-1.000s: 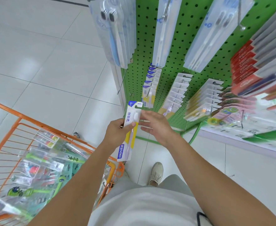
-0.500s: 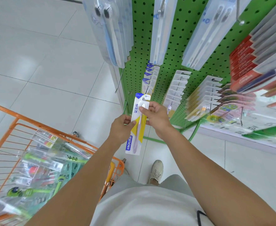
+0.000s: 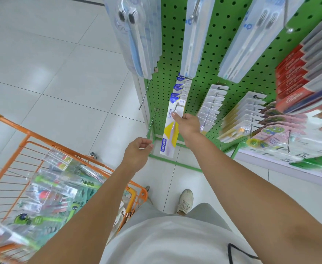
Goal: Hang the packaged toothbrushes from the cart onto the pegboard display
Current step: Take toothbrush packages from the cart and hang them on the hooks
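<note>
Below and left of my hands stands the orange cart (image 3: 28,134), with more packaged toothbrushes (image 3: 57,189) lying loose in its basket. My left hand (image 3: 136,154) hangs between the cart and the display, fingers loosely curled, holding nothing. Just right of it, and slightly above, hangs the toothbrush package (image 3: 170,128) now being placed. My right hand (image 3: 188,125) pinches its right edge below the header card, thumb on the front face.

Step in hand: threading the package onto the peg (image 3: 176,108) of the green pegboard (image 3: 223,44). The peg tip shows through the header area, so the hang hole appears engaged, though full seating cannot be confirmed. Matching packages (image 3: 181,86) sit behind it on the same peg.

Next move, as I judge it: push the package back along the peg against the others, release, then reach left to the cart for another.

Orientation: the package's long axis runs roughly vertical, blue header end up at the peg, handle end down toward the floor, printed face toward me.
</note>
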`<state>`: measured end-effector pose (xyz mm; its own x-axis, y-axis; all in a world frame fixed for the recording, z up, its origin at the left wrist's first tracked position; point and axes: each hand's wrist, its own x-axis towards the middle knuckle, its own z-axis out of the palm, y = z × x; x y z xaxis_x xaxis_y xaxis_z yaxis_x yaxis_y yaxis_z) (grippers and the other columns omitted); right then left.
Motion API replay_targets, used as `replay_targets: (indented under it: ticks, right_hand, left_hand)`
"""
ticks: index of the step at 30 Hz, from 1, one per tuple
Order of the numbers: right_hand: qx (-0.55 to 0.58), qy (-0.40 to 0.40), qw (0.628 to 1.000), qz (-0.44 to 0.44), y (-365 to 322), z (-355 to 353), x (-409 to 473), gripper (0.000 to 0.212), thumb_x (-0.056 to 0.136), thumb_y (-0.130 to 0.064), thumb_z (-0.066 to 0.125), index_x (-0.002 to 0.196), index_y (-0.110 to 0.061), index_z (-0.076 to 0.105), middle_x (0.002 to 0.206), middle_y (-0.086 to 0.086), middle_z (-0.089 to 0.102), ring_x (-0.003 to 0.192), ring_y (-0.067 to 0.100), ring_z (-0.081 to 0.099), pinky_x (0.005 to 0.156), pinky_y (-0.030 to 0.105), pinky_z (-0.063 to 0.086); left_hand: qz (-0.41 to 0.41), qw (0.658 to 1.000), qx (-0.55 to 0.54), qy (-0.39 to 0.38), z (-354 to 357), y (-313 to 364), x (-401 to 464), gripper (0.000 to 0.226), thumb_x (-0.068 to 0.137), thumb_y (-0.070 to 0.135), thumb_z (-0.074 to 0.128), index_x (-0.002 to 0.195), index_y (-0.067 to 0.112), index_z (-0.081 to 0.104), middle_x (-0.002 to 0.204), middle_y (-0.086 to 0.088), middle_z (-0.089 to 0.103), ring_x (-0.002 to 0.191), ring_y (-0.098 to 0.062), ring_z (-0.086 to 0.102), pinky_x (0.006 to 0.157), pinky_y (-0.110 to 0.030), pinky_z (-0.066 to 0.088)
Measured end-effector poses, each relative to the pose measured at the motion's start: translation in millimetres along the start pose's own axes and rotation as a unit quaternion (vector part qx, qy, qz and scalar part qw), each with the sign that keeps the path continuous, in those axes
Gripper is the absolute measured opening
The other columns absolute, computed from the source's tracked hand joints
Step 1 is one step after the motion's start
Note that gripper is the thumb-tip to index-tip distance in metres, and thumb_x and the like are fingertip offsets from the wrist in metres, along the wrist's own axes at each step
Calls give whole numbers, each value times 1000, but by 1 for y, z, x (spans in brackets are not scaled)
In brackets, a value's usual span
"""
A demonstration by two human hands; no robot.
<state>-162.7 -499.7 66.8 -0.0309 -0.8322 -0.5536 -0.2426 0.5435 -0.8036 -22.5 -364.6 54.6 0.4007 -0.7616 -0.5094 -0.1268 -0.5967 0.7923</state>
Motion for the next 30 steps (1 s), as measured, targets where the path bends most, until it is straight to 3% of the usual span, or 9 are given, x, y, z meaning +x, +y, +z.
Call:
replay_targets:
  ticks: [3,5,10,14,17,20,23,26,30]
  right_hand:
    - [-11,3,998,67,-10,5,5,45,86,-52,74,73,-15,52,82,3,57,79,24,54,72,31,45]
    - [-1,-4,994,105,-14,9,5,49,84,-54,74,96,-9,62,91,5,58,89,27,55,82,33,48]
    - [42,-7,984,171,11,16,-12,53,89,-51,71,121,-12,54,94,0,53,93,21,58,81,33,50]
    - [59,-57,966,247,73,30,-36,31,95,-29,69,112,-7,55,92,3,53,84,19,63,93,33,57]
    - [-7,-161,951,264,115,46,-63,18,96,-18,67,106,-5,61,97,11,61,83,24,63,76,30,59]
    - [-145,-263,933,200,134,68,-91,9,89,-10,72,93,-9,65,89,11,66,66,20,62,66,28,55]
    - [-296,-347,889,37,141,98,-116,19,79,-6,81,89,-16,67,82,3,67,64,14,61,65,29,52]
    - [-428,-413,791,-141,151,129,-132,42,76,-7,83,114,-15,69,100,-2,65,82,13,58,78,27,48]
    - [-551,-421,679,-239,168,165,-142,66,83,-17,80,143,-18,52,141,7,53,123,25,55,102,32,44]
  left_hand:
    - [-5,1000,0,7,-4,-3,-4,11,96,21,64,105,18,68,97,0,65,100,-28,65,91,-48,55]
    - [-8,1000,-3,13,-7,-6,-7,10,97,23,64,105,19,68,98,1,65,102,-28,65,91,-49,55]
    - [-19,999,-23,38,-14,-21,-20,12,97,23,64,106,18,68,101,-2,66,99,-28,66,86,-47,56]
    - [-54,993,-38,94,-25,-56,-36,5,94,24,68,98,21,68,97,-1,65,92,-24,65,78,-40,56]
    - [-98,982,0,158,-45,-98,-62,10,90,23,72,96,19,66,89,3,65,85,-18,63,70,-26,49]
    - [-167,958,68,222,-73,-146,-98,22,85,21,76,103,13,67,91,0,65,92,-23,64,77,-27,43]
    - [-220,935,113,255,-99,-191,-132,42,81,19,78,120,12,63,113,-5,65,109,-27,62,84,-30,44]
    - [-211,940,169,208,-116,-230,-149,59,81,21,80,134,15,55,139,-7,54,121,-30,55,99,-40,45]
    - [-199,947,207,140,-129,-260,-155,69,89,28,74,149,17,42,155,-8,41,140,-32,38,113,-43,34]
